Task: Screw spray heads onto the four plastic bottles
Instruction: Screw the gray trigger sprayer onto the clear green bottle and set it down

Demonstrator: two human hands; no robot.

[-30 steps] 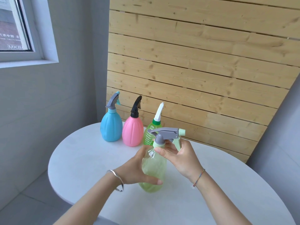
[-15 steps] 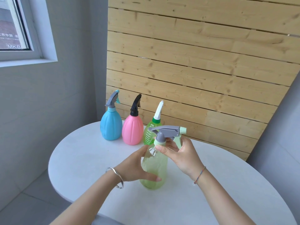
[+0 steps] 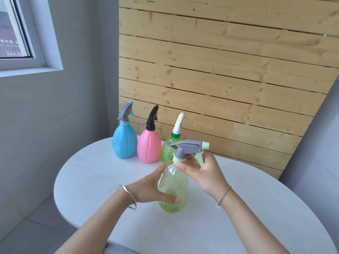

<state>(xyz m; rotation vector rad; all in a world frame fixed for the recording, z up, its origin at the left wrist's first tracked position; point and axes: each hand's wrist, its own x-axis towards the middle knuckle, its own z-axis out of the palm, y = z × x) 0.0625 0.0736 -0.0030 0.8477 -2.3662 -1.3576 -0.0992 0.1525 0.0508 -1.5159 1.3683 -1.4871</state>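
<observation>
While the pale green bottle [image 3: 174, 187] stands upright on the white round table [image 3: 88, 180], near the middle of its top, we find both hands engaged on it. The left hand [image 3: 152, 189] is wrapped around the bottle's lower body from the left, thumb across the near face and fingers passing behind, clamped on the bottle. The right hand [image 3: 203, 173] comes in from the right and is closed on the grey spray head [image 3: 187, 146] at the neck, fingertips pressed on the pale green collar [image 3: 179, 159] just beneath the grey stem; the pale green trigger lies against this hand. The spray head sits level on the neck with its nozzle pointing right. We cannot tell how far the collar is threaded down. At the far left of the table, three more bottles stand in a row, touching or nearly touching: a blue bottle [image 3: 124, 142] with a grey spray head, a pink bottle [image 3: 149, 146] with a black spray head to its right, and a ribbed green bottle [image 3: 167, 151] with a white spray head, partly hidden behind the held bottle. All three carry their heads upright. A silver bangle [image 3: 131, 198] circles the left wrist and a coloured thread bracelet [image 3: 224, 196] the right. Behind the table runs a wooden slat panel [image 3: 220, 70].
</observation>
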